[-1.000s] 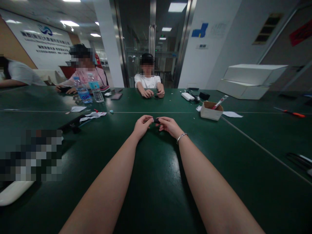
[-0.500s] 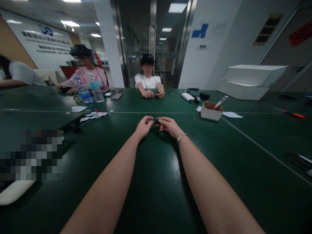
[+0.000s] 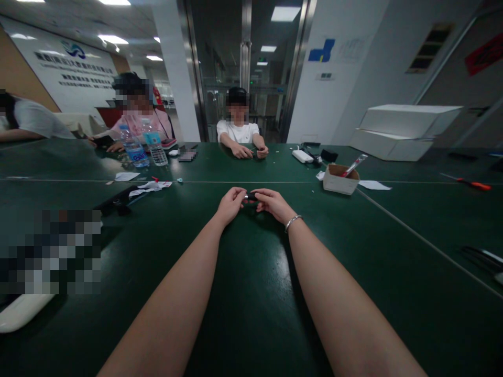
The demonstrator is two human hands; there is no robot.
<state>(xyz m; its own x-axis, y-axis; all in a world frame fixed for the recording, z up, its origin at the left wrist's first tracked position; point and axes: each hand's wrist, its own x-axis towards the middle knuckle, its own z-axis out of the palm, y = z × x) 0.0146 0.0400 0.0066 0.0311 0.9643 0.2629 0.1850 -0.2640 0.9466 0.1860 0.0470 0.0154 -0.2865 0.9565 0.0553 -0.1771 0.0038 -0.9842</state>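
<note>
Both my hands meet over the green table (image 3: 251, 293), at arm's length. Between them is a small black stick-like object (image 3: 252, 196) with a short shiny silver part at its left end. My left hand (image 3: 232, 203) pinches the silver end between thumb and fingers. The black end is gripped by the fingertips of my right hand (image 3: 274, 203), whose wrist wears a silver bangle (image 3: 293, 223). My fingers hide much of the object, and it is too small to tell its exact kind.
A small open box (image 3: 341, 183) holding a packet stands right of my hands. Left lie paper scraps (image 3: 151, 187) and two water bottles (image 3: 155, 144). A screwdriver (image 3: 471, 184) is far right. Across sits a person in white (image 3: 238, 131); others sit at left.
A silver part now shows between my hands where the object looked all black before. My arms have hardly moved. The person opposite has shifted their hands slightly.
</note>
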